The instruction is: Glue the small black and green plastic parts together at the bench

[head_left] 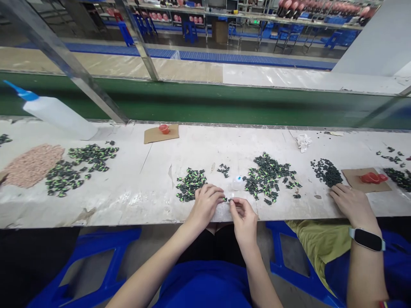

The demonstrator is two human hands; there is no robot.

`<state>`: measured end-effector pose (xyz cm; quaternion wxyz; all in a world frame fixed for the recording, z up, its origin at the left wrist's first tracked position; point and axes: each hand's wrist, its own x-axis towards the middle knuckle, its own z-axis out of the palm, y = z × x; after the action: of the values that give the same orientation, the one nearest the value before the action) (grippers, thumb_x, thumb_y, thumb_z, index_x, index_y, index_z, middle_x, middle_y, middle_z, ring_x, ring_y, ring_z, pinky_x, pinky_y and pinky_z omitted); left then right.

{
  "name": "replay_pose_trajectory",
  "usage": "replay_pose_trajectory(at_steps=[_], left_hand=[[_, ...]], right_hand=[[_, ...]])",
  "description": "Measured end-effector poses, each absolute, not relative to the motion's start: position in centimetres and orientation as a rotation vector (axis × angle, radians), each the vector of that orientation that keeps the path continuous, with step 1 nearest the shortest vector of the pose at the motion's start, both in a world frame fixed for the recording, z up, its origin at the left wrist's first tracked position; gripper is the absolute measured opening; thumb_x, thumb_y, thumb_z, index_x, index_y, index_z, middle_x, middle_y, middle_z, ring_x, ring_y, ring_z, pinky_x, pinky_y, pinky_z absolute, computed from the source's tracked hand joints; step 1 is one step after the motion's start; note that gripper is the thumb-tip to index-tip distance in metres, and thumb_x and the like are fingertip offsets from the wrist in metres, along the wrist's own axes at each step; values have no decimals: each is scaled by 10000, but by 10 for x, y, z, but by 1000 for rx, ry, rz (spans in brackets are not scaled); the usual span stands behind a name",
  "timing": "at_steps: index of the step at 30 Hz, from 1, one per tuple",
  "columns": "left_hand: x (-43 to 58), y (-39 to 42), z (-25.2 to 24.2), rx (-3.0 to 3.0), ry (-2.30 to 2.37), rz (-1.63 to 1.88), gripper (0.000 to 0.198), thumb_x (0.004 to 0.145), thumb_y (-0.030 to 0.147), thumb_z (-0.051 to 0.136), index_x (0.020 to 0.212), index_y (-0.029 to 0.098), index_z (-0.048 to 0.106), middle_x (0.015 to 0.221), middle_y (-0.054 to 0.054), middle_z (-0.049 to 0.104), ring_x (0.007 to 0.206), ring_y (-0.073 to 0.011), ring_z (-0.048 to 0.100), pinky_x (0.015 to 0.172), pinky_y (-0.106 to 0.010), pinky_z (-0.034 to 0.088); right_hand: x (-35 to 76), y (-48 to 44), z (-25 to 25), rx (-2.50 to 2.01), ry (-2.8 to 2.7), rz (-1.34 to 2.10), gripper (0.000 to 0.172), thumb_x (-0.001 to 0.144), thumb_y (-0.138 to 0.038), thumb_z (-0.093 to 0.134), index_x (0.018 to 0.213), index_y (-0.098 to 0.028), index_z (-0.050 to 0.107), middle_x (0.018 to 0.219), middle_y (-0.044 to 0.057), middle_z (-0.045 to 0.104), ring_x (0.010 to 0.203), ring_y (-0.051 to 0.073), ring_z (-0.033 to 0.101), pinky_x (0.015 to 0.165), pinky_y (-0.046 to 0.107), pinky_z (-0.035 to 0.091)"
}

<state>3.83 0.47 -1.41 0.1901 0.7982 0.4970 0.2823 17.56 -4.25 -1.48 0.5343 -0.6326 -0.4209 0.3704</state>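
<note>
Near the front edge of the white table, my left hand (207, 204) pinches a small dark part with a green spot (225, 199). Facing it, my right hand (244, 218) pinches another tiny dark piece (230, 200), close to the first one. A heap of small black-and-green parts (192, 184) lies just behind my left hand. Beyond my right hand spreads a larger heap of the same kind of parts (268, 175). Between the heaps stands a small clear bottle with a blue tip (238, 182), and a few loose dark parts (224, 170) lie beside it.
At right, a co-worker's hand (353, 203) touches a black pile (327, 172) near cardboard with a red container (373, 178). A white squeeze bottle (61, 114), pinkish pieces (35, 164) and black-green parts (93, 157) lie left. A red cup (164, 129) sits on cardboard behind.
</note>
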Motion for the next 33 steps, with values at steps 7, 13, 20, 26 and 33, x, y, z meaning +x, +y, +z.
replay_pose_trajectory(at_steps=[7,13,20,26,33], left_hand=[[37,0,1,1962,1252,831,155,865,144,572,893,223,702,862,-30,713,863,-197,634,801,-341,438],[35,-6,16,1827,1172,904,147,850,179,606,917,223,730,842,-42,708,839,-198,640,791,-336,475],[36,-13,35,1712,1108,932,136,841,218,635,916,214,748,837,-55,711,851,-199,637,786,-327,503],[38,-16,43,1646,1106,949,137,811,219,656,899,213,761,825,-64,722,833,-199,648,771,-329,517],[40,-20,45,1558,1087,963,126,772,188,677,842,220,777,799,-62,727,812,-189,658,754,-307,540]], right_hand=[[175,-43,-7,-1407,-936,956,198,744,-363,705,786,-169,710,762,65,751,688,204,723,681,325,618],[175,-44,1,-1368,-889,925,116,710,-288,721,720,-173,706,701,49,738,618,172,705,607,269,603],[180,-44,5,-1251,-825,1002,190,659,-311,781,749,-178,680,680,41,723,616,169,692,583,270,586],[181,-45,5,-1213,-791,1020,294,650,-275,784,892,-198,637,667,15,715,570,144,667,549,248,563],[182,-52,6,-1227,-941,896,250,675,-209,742,885,-216,606,675,0,706,551,124,643,531,231,544]])
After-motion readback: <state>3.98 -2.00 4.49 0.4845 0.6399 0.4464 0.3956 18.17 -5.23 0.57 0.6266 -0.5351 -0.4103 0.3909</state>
